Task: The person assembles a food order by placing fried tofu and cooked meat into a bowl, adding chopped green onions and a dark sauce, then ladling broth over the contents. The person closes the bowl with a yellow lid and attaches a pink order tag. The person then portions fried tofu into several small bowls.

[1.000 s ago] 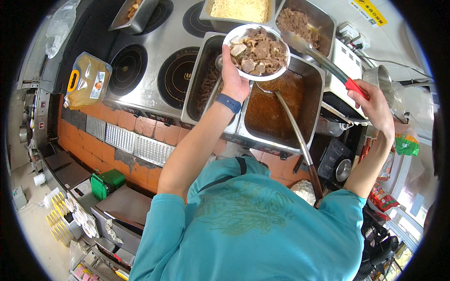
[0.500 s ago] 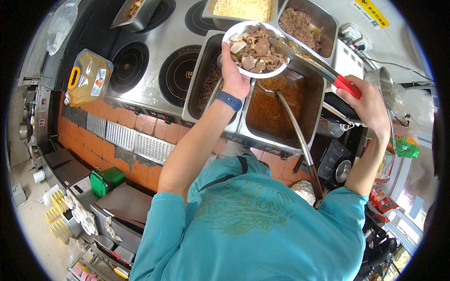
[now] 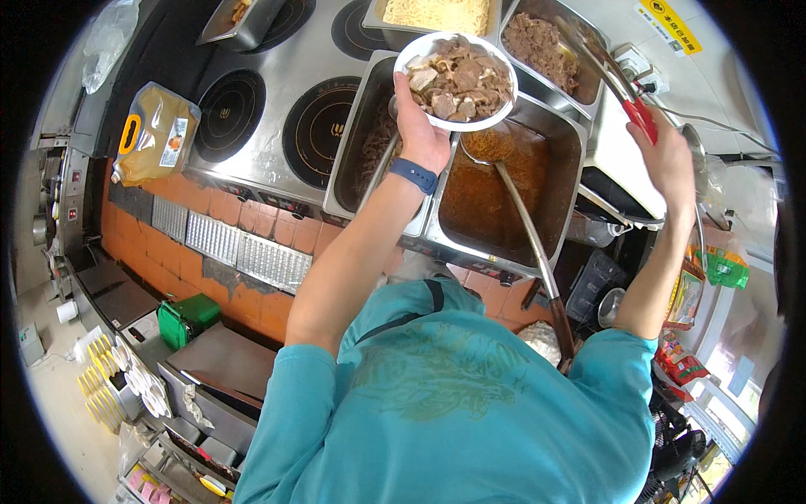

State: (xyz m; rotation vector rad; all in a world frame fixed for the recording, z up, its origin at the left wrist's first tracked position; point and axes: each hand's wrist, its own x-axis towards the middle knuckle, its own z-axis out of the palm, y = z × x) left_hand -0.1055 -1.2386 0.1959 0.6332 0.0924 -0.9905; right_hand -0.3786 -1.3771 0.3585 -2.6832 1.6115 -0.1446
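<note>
My left hand (image 3: 422, 139) is closed on the near-left rim of a white bowl (image 3: 510, 107), which is heaped with sliced cooked meat (image 3: 466, 80). The bowl hovers over the edge between two steel pans. My right hand (image 3: 663, 151) grips red-handled metal tongs (image 3: 640, 120). Their far ends reach over the back-right pan of shredded meat (image 3: 537, 49); whether the tips touch the meat is unclear. Below the bowl, a long-handled ladle (image 3: 527, 214) rests in a pan of brown broth (image 3: 478, 202). Left of it stands a pan of darker meat (image 3: 374, 155), partly hidden by my left hand.
Black round burners (image 3: 323, 130) fill the steel counter to the left. A jug of yellow liquid (image 3: 159, 139) stands at its left edge. Behind the bowl is a tray of noodles (image 3: 437, 15). A white appliance (image 3: 625, 164) sits right of the broth pan.
My right hand has swung the tongs away from the bowl, up and right to the back-right meat pan. The bowl has shifted only slightly in my left hand.
</note>
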